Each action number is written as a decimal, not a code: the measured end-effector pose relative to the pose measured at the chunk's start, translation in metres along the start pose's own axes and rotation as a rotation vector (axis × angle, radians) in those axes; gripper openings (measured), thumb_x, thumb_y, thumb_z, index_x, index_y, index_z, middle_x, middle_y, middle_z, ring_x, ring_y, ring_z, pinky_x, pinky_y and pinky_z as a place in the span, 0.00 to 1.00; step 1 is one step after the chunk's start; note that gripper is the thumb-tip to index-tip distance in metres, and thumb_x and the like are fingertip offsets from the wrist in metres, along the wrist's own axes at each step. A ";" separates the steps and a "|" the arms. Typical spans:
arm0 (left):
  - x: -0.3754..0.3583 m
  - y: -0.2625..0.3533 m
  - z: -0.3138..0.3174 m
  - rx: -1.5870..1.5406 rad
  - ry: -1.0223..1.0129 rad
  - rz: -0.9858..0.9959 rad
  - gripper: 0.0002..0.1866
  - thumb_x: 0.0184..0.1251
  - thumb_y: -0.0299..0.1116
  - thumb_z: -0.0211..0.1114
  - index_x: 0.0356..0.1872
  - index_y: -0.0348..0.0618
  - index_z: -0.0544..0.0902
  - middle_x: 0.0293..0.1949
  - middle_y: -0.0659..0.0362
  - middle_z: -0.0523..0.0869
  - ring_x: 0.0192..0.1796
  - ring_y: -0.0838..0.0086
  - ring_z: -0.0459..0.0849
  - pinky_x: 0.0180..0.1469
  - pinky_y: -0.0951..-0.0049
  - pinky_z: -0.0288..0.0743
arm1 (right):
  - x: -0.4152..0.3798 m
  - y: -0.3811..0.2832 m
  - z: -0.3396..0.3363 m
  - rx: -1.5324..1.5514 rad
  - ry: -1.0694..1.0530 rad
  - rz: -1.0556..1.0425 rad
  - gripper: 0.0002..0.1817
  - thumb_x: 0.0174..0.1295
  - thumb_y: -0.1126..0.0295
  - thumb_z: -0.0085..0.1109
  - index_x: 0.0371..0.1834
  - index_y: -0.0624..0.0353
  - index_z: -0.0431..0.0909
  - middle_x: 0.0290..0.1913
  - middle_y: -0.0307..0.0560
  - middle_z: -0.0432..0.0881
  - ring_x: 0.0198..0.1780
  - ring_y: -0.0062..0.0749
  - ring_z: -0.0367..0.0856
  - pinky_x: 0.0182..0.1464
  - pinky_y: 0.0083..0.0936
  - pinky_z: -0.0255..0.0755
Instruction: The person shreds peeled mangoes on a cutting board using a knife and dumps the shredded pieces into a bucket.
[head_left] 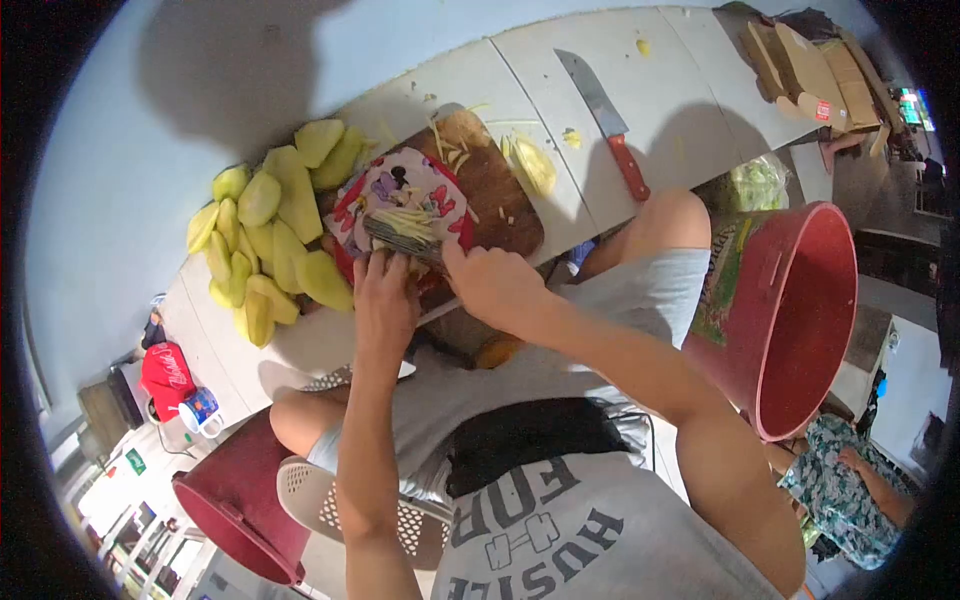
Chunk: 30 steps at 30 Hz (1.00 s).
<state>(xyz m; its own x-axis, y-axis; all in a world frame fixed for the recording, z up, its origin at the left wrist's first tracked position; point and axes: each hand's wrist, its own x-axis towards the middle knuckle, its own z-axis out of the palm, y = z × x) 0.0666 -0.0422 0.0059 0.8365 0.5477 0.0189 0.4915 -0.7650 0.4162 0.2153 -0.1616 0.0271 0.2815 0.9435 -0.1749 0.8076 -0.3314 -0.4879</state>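
Observation:
On a wooden cutting board (512, 205) lies a printed cloth (350, 205) with red edges. Thin pale strips (405, 218) rest on a dark, flat blade-like tool (400, 237) above the cloth. My right hand (490, 285) is closed around the near end of that tool. Beside it, my left hand (385, 290) has its fingers bent down at the cloth's near edge; whatever is beneath its fingertips is hidden. Several peeled yellow-green fruits (262, 200) are piled left of the board. A partly cut piece (534, 165) lies at the board's right edge.
A knife with a red handle (628, 165) lies on the white tiled counter (540, 80). Red tubs stand at right (768, 320) and lower left (240, 500). Cardboard boxes (810, 75) sit at the far right. Another person in a patterned garment (840, 490) is at the lower right.

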 end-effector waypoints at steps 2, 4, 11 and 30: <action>0.005 -0.001 0.005 0.011 0.153 0.066 0.16 0.48 0.25 0.71 0.40 0.36 0.83 0.46 0.45 0.81 0.51 0.42 0.77 0.55 0.48 0.73 | 0.001 -0.002 -0.004 -0.016 0.002 -0.007 0.15 0.71 0.62 0.53 0.49 0.63 0.70 0.29 0.57 0.85 0.31 0.54 0.88 0.30 0.47 0.82; -0.001 -0.011 0.009 0.038 0.109 0.088 0.16 0.47 0.25 0.72 0.40 0.37 0.83 0.47 0.46 0.82 0.52 0.43 0.77 0.55 0.49 0.73 | -0.009 -0.024 -0.025 -0.020 -0.042 -0.014 0.15 0.71 0.62 0.53 0.49 0.63 0.70 0.29 0.57 0.85 0.31 0.54 0.88 0.30 0.46 0.82; 0.003 -0.004 0.004 -0.016 0.082 0.017 0.10 0.54 0.24 0.69 0.37 0.31 0.82 0.47 0.42 0.82 0.55 0.41 0.76 0.59 0.47 0.73 | -0.004 -0.017 -0.019 -0.024 -0.045 -0.009 0.13 0.70 0.65 0.53 0.48 0.63 0.69 0.29 0.58 0.85 0.31 0.54 0.88 0.30 0.45 0.83; -0.003 -0.019 0.015 0.024 0.095 0.074 0.12 0.52 0.24 0.70 0.39 0.34 0.82 0.45 0.43 0.82 0.56 0.42 0.76 0.58 0.48 0.74 | -0.016 -0.032 -0.026 -0.041 -0.099 0.022 0.12 0.71 0.64 0.52 0.48 0.62 0.71 0.28 0.55 0.85 0.31 0.51 0.88 0.29 0.45 0.82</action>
<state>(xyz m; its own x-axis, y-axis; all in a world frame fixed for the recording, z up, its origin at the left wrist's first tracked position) 0.0583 -0.0346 -0.0156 0.8444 0.5183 0.1352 0.4360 -0.8117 0.3886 0.1981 -0.1662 0.0679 0.2485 0.9304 -0.2694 0.8229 -0.3495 -0.4479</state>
